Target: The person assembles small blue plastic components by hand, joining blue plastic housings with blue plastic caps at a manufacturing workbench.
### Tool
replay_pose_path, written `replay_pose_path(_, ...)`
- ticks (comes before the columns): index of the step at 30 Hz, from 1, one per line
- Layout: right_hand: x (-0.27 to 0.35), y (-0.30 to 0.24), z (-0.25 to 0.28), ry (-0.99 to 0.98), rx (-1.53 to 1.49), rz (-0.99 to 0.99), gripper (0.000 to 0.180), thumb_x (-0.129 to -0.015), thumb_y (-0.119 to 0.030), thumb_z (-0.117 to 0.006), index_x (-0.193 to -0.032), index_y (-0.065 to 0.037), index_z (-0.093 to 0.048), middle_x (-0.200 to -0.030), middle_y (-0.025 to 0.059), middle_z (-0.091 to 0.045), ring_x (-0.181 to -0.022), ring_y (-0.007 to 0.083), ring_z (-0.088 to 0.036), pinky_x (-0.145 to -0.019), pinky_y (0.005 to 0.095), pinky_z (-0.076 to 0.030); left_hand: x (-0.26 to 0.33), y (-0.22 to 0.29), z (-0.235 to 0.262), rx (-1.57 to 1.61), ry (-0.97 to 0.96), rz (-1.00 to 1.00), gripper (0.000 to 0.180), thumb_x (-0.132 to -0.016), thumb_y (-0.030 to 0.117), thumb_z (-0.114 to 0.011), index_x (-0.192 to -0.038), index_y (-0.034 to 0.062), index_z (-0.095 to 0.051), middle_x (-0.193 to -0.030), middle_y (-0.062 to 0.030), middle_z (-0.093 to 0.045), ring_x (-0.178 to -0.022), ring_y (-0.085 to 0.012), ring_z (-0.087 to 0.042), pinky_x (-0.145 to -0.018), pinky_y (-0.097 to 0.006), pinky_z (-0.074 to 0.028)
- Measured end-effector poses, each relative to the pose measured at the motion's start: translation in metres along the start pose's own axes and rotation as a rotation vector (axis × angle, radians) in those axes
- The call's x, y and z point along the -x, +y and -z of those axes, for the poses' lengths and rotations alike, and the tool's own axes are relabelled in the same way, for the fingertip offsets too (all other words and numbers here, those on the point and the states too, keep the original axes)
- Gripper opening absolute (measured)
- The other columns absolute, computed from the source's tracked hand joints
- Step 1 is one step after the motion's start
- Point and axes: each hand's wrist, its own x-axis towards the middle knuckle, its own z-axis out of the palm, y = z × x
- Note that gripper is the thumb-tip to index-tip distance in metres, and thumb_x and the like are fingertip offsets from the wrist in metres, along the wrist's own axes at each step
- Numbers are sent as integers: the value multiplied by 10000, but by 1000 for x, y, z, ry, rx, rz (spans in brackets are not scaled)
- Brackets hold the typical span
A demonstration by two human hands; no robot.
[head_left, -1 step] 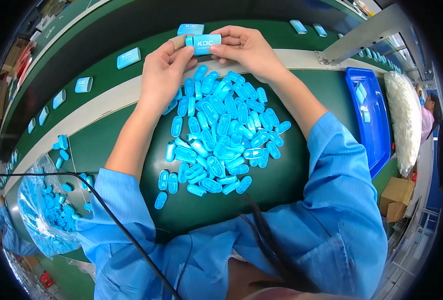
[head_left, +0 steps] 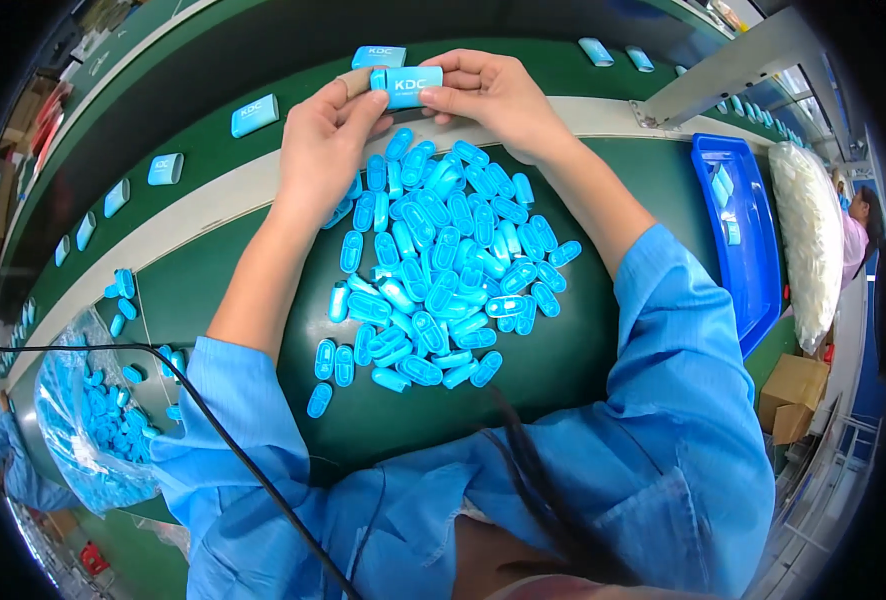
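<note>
Above the far edge of the worktable I hold a small flat light-blue plastic case with white print on its face. My left hand pinches its left end, where a darker blue end cap shows; whether the cap is fully seated I cannot tell. My right hand grips the right end between thumb and fingers. Below both hands, between my forearms, lies a loose heap of oval blue plastic caps. Just behind the held case, a similar case lies on the green belt.
More light-blue cases lie spaced along the green belt. At left sits a clear bag of blue caps, with a black cable crossing nearby. A blue tray holding a few pieces, a white sack and a metal post stand right.
</note>
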Motion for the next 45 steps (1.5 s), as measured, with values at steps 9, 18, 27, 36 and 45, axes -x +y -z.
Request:
replay_pose_path(9,8,4,5,142,254,192,310,-788,-113,-721,-1070,-12,-642,-923,113,-692,-856,154,-667,-776,268,-533,3,10,-7,-319,15,-111,336,-890,131,-595,-1202,7,-581,-878,-106,-698,-793,-97,-648,-731,-224,-505)
replay_pose_path(18,21,-9,7,206,410,258,318,-830,-66,-674,-1124,24,-592,-967,104,-671,-832,132,-646,-773,257,-532,8,10,-24,-438,14,-269,345,-869,69,-553,-1206,-7,-551,-872,-187,-678,-809,-223,-686,-745,-295,-515)
replay_pose_path(27,-20,32,50,160,628,104,353,-862,-201,-646,-1173,-43,-594,-964,97,-666,-934,127,-625,-840,270,-500,-9,2,-19,-746,115,-448,424,-809,134,-631,-1191,-26,-546,-1132,-214,-603,-1017,-363,-597,-848,-411,-484)
replay_pose_path(36,-47,15,130,432,1296,62,276,-800,-235,-603,-974,-35,-683,-941,205,-655,-924,368,-621,-832,420,-501,-4,13,-32,-991,-239,-179,230,-762,175,-679,-959,56,-689,-836,-131,-652,-783,-290,-646,-735,-390,-516)
replay_pose_path(45,11,-7,155,94,933,398,333,-737,-264,-686,-988,-46,-680,-967,205,-653,-946,344,-620,-845,387,-502,-7,9,-29,-462,-163,37,288,-882,99,-599,-1170,101,-615,-1047,-63,-643,-781,-97,-629,-727,-225,-510)
